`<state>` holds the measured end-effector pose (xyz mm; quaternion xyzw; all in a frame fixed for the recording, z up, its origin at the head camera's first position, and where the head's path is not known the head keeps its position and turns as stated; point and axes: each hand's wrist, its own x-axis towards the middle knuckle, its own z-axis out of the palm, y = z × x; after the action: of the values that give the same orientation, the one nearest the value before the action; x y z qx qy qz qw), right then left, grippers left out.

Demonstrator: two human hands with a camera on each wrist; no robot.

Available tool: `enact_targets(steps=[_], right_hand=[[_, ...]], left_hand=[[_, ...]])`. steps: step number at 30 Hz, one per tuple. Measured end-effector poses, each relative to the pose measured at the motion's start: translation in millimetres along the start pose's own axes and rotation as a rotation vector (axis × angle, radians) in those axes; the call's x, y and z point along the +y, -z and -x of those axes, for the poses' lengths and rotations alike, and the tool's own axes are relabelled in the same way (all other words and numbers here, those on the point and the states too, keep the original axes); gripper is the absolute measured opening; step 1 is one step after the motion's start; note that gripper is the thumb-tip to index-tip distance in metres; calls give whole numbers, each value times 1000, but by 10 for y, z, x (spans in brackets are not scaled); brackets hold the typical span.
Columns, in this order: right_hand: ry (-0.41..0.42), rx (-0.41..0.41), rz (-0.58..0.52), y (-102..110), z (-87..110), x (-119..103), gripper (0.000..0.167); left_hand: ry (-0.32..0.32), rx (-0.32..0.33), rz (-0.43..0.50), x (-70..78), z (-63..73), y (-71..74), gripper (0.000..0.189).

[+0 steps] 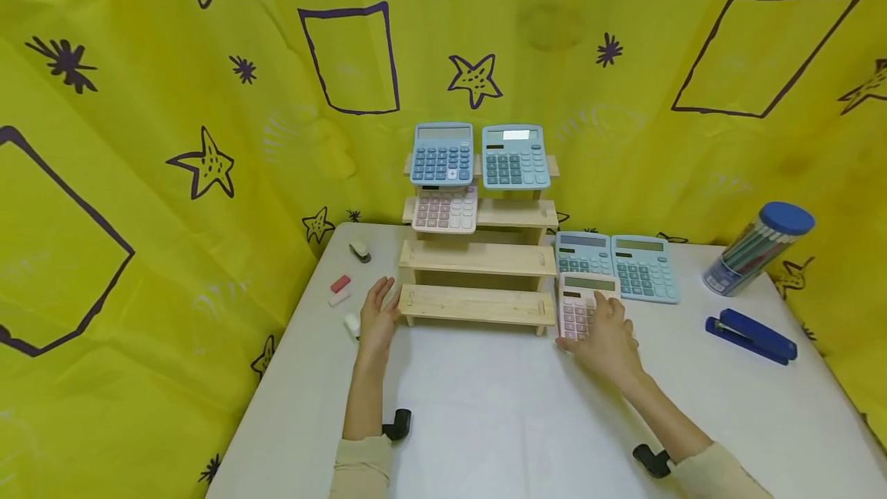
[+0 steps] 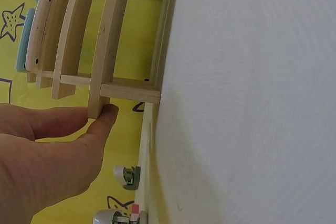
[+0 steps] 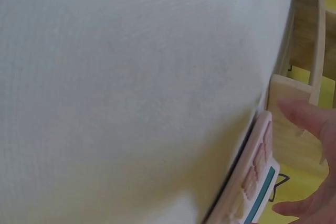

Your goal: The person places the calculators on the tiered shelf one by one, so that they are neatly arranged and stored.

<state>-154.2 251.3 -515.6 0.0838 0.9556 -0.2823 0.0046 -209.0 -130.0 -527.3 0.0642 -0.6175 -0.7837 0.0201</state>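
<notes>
A stepped wooden display rack (image 1: pixel 478 304) stands on the table. At its left end, my left hand (image 1: pixel 379 322) pinches the lowest shelf board (image 2: pixel 105 61) between thumb and finger. On the right, my right hand (image 1: pixel 610 341) is over a pink calculator (image 1: pixel 582 283) lying on the table, its fingers spread and not curled round it. In the right wrist view, thumb and fingers are apart above that calculator (image 3: pixel 252 177). Two blue calculators (image 1: pixel 582 245) (image 1: pixel 644 268) lie behind it. The top shelf bears a blue calculator (image 1: pixel 441 152) and a teal one (image 1: pixel 516 156); another pink calculator (image 1: pixel 445 210) leans one step below.
Right of the calculators stand a pencil tub (image 1: pixel 755 249) with a blue lid and a blue stapler (image 1: pixel 751 336). Left of the rack lie a small stapler-like item (image 1: pixel 359 251), a red eraser-like block (image 1: pixel 340 283) and a pale one (image 1: pixel 339 298). A yellow curtain (image 1: pixel 430 37) hangs behind.
</notes>
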Motion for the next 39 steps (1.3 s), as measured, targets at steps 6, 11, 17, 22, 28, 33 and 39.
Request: enact_targets(steps=[6,11,17,22,28,33,39], right_hand=[[34,51,23,-58,-12,55,120],[59,85,15,-77,-49,76,119],[8,79,-29,-48,-25,79,118],[-1,91,-57,56,40,55,117],[100,165,-89,325,130,-106,114],[196,220,-94,541,154,-370,112],[263,224,-102,663,101,-742,110]], left_hand=[[4,3,11,-19,-11,2,79],[5,6,15,-12,-7,6,78],[8,0,6,-13,-18,4,76],[20,14,5,-10,-20,6,76],[11,10,14,-12,-26,8,77],[6,9,24,-15,-29,5,77],[7,13,18,6,-12,4,77]])
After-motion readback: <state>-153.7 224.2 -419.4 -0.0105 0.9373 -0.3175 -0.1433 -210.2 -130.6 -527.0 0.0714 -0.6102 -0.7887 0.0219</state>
